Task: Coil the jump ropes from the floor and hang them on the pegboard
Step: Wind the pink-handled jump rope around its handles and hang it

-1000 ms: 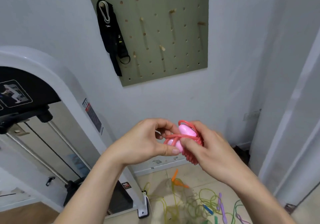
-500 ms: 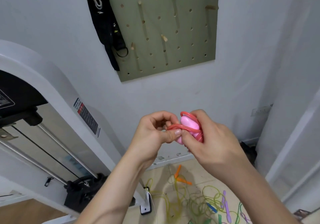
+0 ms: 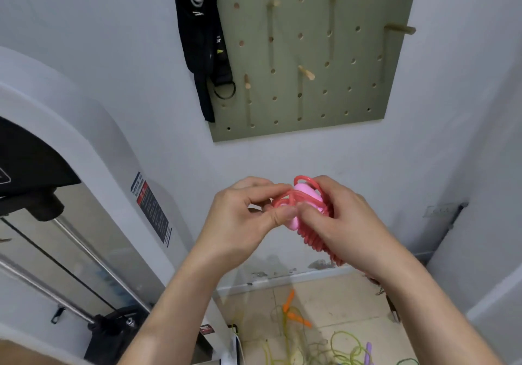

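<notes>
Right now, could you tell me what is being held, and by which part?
The coiled pink jump rope: the right hand wraps the coil, the left hand pinches a cord loop at its top.

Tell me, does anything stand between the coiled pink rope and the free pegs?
Nothing visible does. Only bare wall lies between the pink rope and the pegboard; the black straps hang at its left edge, beside the free pegs.
</notes>
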Tool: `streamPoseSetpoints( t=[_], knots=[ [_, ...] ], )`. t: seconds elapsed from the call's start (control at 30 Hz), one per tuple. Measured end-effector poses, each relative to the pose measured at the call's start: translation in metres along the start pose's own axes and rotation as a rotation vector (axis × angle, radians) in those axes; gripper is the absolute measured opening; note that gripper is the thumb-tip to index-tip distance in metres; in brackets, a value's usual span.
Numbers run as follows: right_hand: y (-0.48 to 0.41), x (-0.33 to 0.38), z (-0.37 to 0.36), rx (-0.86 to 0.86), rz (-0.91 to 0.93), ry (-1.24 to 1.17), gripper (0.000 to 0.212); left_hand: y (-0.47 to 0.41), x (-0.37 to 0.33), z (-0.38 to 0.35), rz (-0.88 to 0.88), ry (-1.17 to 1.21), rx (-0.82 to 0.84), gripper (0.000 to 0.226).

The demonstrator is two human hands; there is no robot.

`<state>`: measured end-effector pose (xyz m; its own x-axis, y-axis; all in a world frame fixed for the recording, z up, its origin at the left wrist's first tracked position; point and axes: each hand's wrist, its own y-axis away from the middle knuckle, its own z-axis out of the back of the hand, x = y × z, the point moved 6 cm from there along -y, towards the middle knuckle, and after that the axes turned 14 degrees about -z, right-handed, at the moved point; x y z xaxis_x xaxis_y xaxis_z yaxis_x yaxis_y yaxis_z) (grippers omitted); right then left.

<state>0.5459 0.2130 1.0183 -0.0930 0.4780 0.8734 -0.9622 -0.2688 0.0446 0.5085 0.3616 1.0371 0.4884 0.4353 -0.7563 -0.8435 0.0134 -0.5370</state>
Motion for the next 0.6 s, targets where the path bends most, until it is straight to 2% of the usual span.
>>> streamPoseSetpoints(
  t=[0.17,0.27,0.37,0.43,0.5,0.6],
  knots=[
    [-0.039,0.019,-0.018,-0.092,-0.011,0.067,0.028,-0.014,0.021,0.036,-0.263,-0.173,-0.181,0.023],
    [-0.058,0.031,-0.035,-0.162,0.000,0.173,0.033,-0.025,0.040,0.052,-0.136,0.051,-0.237,0.023],
    [-0.065,0.049,-0.049,-0.285,0.088,0.243,0.037,-0.032,0.058,0.055,0.063,0.465,-0.293,0.016],
    [-0.068,0.059,-0.056,-0.347,0.149,0.254,0.037,-0.035,0.073,0.056,0.153,0.667,-0.386,0.017],
    [-0.070,0.067,-0.060,-0.396,0.196,0.259,0.035,-0.038,0.084,0.058,0.177,0.709,-0.464,0.016],
    [-0.074,0.076,-0.066,-0.394,0.235,0.285,0.032,-0.045,0.090,0.070,0.135,0.571,-0.555,0.012]
  ],
)
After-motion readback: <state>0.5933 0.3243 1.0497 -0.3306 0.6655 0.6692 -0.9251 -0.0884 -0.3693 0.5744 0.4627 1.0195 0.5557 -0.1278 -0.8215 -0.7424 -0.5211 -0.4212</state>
